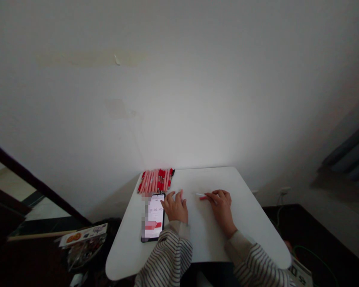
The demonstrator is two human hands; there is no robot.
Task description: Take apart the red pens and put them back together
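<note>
My right hand (223,207) is over the middle right of the table, thumb and fingertips pinched on a thin white rod (200,194) that looks like a pen refill. Just below the rod, against the same fingertips, is a short red pen part (202,198); whether it is also gripped I cannot tell. My left hand (176,208) rests palm down with its fingers spread, beside the phone (156,215). A small pink pen part (181,193) shows at its fingertips, seemingly touched rather than held.
Pink and red pens (155,180) lie in a row at the table's back left. The white table (209,243) stands against a wall (191,99). A bag of wrappers (85,247) sits on the floor at left; a socket with a cable (284,191) is at right.
</note>
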